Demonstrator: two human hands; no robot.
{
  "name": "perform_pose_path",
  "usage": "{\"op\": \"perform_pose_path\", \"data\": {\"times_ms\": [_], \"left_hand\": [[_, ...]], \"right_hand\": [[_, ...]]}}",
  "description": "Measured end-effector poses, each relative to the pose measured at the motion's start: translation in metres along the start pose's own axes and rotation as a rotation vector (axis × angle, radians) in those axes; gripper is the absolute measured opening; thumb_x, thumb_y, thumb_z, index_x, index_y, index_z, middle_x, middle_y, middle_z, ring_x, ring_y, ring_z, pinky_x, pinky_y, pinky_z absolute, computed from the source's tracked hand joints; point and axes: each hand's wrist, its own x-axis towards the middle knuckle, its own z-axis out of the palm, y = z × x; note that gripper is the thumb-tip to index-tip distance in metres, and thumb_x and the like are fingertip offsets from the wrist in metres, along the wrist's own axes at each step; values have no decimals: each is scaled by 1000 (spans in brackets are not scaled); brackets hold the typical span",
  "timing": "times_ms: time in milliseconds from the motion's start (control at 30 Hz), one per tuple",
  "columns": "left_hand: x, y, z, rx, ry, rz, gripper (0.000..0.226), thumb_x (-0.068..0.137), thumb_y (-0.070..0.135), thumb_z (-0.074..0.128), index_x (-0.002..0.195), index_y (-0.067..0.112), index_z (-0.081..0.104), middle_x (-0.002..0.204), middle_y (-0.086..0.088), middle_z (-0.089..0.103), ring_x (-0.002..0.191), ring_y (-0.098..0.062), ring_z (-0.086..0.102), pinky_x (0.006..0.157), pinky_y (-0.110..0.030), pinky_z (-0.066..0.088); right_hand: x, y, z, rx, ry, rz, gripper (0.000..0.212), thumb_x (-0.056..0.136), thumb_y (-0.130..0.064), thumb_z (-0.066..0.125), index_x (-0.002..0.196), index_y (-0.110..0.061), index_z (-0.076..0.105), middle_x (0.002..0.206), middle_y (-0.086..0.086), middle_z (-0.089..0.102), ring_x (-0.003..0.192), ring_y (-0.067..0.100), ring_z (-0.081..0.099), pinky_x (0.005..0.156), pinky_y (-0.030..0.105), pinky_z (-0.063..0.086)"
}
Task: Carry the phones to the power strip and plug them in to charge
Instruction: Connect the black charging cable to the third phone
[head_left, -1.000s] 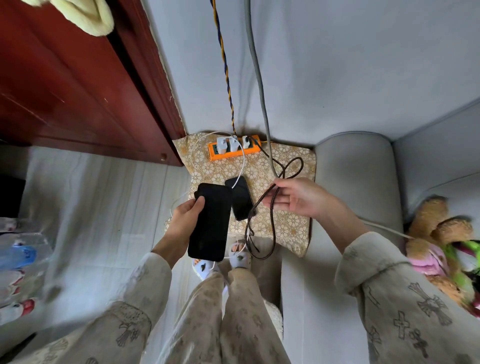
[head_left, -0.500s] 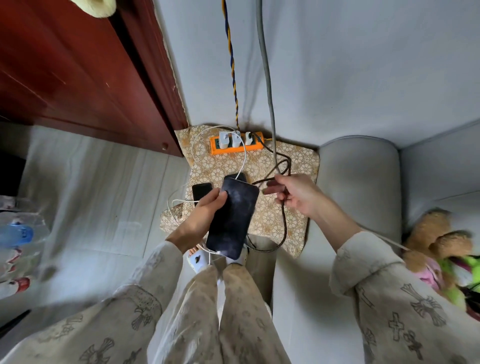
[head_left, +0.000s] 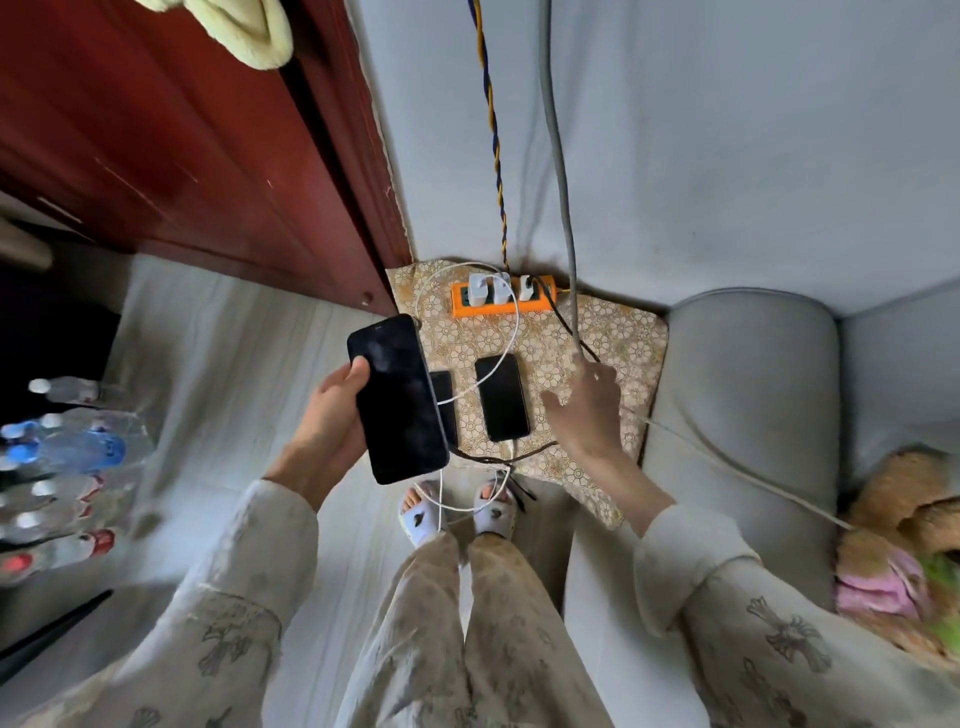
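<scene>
Having let go of the dark cable (head_left: 498, 454), my right hand (head_left: 584, 410) now hovers spread just beside the charging phone (head_left: 502, 397), while my left hand (head_left: 332, 415) grips the big phone (head_left: 397, 397) awaiting its plug.

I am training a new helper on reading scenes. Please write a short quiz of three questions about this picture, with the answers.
1. True or false: the left hand grips the large black phone.
2. What does the small black phone lie on: A floor, B patterned beige cushion, C grey sofa?
3. What colour is the plastic power strip?

Key: 1 true. 2 B. 3 orange.
</scene>
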Motion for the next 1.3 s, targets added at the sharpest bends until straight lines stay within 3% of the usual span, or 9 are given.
{"op": "perform_pose_path", "data": {"times_ms": [133,233,333,433,600,767,867,1000,1300], "left_hand": [[-4,6,6,-2,-23,41,29,99,23,33,99,9,58,95,-5,68,80,-15,69,73,-34,53],[-8,10,8,-36,-33,66,30,99,24,32,97,9,59,88,-3,71,78,-14,71,66,-30,57],[-10,20,5,-60,-34,90,32,99,25,33,98,9,60,86,-3,74,80,-15,71,67,-30,58],[-8,25,-3,-57,36,123,29,99,25,35,96,12,60,93,-2,71,85,-14,69,73,-30,56],[-5,10,-33,-86,224,109,30,96,26,43,118,8,53,109,-4,63,100,-20,62,73,-29,54],[-4,-10,-47,-105,275,53,34,94,26,48,118,4,53,81,2,61,71,-12,59,52,-21,52],[-5,-23,-50,-112,256,-11,18,94,25,47,94,12,59,87,-2,61,76,-15,61,60,-28,51],[-4,-38,-50,-49,241,-66,23,95,22,45,108,6,53,96,-7,58,86,-22,59,72,-33,49],[37,-80,-34,-10,64,-184,15,95,22,45,97,14,57,86,1,61,76,-15,59,62,-26,49]], "right_hand": [[-17,-19,33,-159,-445,-344,69,85,-35,58,143,-19,24,149,6,28,138,27,22,113,46,23],[-16,-30,55,-172,-621,-376,65,85,-29,58,140,-12,29,145,10,35,136,27,28,111,45,26],[-9,-41,65,-58,-625,-344,21,88,-21,54,96,-2,59,82,10,61,75,23,56,67,16,45],[-3,-42,67,108,-600,-281,40,89,-10,50,50,-19,47,60,4,61,51,19,51,39,8,32],[2,-37,52,280,-545,-192,25,91,-19,52,92,1,65,87,7,71,71,3,65,60,12,50],[15,-53,26,516,-477,-150,14,90,-15,52,96,-8,63,100,16,70,87,44,64,84,54,49],[22,-65,14,662,-514,-82,13,91,-13,50,97,-11,61,100,13,70,89,29,68,86,44,53],[42,-87,-1,874,-553,-40,13,91,-12,50,97,-9,61,96,12,70,87,25,70,90,43,51],[99,-116,14,1101,-568,189,18,92,-8,47,79,-7,58,84,11,68,82,26,66,82,42,52]]}}
